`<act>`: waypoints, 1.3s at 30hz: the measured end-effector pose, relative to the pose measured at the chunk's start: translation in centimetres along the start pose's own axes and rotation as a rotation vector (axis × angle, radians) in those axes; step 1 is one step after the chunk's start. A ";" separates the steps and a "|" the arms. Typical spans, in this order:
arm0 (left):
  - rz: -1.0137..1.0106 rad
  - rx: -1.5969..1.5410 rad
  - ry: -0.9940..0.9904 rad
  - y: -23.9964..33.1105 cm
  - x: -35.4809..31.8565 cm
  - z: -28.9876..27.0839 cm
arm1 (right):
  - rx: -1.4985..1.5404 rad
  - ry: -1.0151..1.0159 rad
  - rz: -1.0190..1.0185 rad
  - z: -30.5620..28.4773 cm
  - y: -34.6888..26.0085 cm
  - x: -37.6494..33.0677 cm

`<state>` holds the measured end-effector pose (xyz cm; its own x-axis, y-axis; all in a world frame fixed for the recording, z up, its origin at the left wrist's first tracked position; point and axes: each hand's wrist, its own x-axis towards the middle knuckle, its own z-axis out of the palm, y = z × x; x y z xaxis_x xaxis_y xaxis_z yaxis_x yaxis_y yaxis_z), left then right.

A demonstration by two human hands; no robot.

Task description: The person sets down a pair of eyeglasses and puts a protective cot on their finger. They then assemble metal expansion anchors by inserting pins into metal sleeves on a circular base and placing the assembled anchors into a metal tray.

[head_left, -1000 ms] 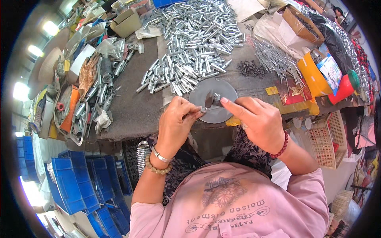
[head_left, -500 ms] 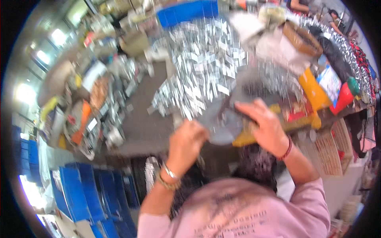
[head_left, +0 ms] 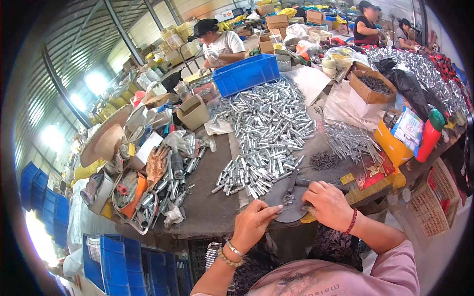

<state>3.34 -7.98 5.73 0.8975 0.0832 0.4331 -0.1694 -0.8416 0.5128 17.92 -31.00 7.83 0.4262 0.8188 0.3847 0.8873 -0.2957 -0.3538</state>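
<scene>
Left hand point(head_left: 254, 220): anything between its fingertips too small to tell; right hand point(head_left: 328, 204): finger undersides hidden, grip unclear; grey disc point(head_left: 295, 212): rim partly covered by hands, small metal piece point(head_left: 288, 199) on it too tiny to identify; blue bin point(head_left: 249, 75): bottom hidden behind front wall; pink shirt point(head_left: 340, 276) and lower-left blue crates point(head_left: 118, 264) cut by bottom edge; what far-right co-workers point(head_left: 366, 30) handle, too small

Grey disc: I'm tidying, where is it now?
Head view, right of centre: the grey disc lies between left hand and right hand, below silver metal pieces.
</scene>
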 end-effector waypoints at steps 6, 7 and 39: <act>-0.005 -0.005 0.015 -0.1 -0.1 0.2 | 0.000 0.004 -0.011 1.4 0.2 -0.2; -0.010 -0.001 0.018 0.0 -0.2 0.2 | 0.000 0.003 -0.013 1.2 0.1 -0.2; 0.039 0.057 0.040 0.0 0.0 0.3 | 0.022 0.052 -0.090 2.0 0.0 0.1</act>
<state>3.42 -8.15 5.51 0.8737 0.0700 0.4814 -0.1791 -0.8738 0.4522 17.59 -29.90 6.21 0.3540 0.8147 0.4592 0.9186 -0.2107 -0.3345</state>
